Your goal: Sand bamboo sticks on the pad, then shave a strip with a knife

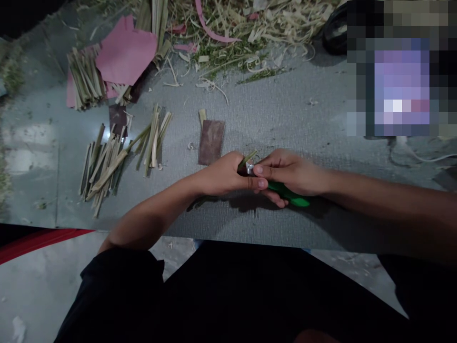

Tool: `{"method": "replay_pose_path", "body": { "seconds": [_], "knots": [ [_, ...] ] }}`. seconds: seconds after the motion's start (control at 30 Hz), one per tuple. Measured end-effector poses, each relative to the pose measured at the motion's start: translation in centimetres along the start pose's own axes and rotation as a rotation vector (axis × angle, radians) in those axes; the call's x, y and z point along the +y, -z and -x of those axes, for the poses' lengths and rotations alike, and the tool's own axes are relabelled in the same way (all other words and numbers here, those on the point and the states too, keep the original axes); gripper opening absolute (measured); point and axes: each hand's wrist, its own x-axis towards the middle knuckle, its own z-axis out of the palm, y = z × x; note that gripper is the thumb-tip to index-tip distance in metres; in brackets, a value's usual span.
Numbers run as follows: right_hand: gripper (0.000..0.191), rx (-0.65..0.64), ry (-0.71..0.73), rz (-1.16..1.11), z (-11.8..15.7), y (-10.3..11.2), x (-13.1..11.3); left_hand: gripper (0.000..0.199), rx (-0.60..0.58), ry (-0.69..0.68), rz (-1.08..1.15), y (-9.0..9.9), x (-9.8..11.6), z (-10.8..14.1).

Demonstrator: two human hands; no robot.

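Observation:
Near the front edge of the grey table, my two hands meet. My left hand is closed around a thin greenish plant strip, whose end sticks up past the thumb. My right hand grips a green-handled knife. A bit of shiny metal shows at the fingertips, against the strip; most of the blade is hidden by my fingers. Just beyond my left hand lies a brown rectangular piece that looks like sandpaper, with a pale strip poking out from under it.
To the left, cut strips lie in a loose pile and a smaller bunch. Farther back are a bundle of sticks and pink paper. Curly shavings cover the far edge. A blurred-out patch fills the upper right.

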Motion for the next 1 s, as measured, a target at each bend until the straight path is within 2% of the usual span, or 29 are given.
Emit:
{"method": "replay_pose_path", "body": {
  "seconds": [0.17, 0.43, 0.63, 0.7, 0.83, 1.0],
  "knots": [
    [0.061, -0.024, -0.031, -0.02, 0.0, 0.5, -0.4, 0.069, -0.017, -0.042, -0.036, 0.0, 0.1, -0.1],
    [0.065, 0.116, 0.038, -0.04, 0.1, -0.5, 0.0, 0.081, 0.013, -0.032, -0.04, 0.2, 0.3, -0.2],
    [0.061, -0.031, -0.047, -0.018, -0.1, 0.4, -0.3, 0.067, -0.036, -0.032, -0.054, 0.2, -0.1, 0.0],
    [0.061, -0.037, -0.063, -0.025, -0.1, 0.5, -0.4, 0.063, -0.038, -0.036, -0.062, 0.3, -0.3, 0.0],
    [0.062, 0.032, -0.046, -0.048, 0.0, 0.0, -0.3, 0.064, -0.018, -0.03, -0.073, 0.4, -0.6, -0.1],
    [0.065, 0.137, 0.037, -0.091, 0.1, -1.0, 0.0, 0.076, 0.024, -0.059, -0.025, 0.2, -0.4, -0.2]
  ]
}}
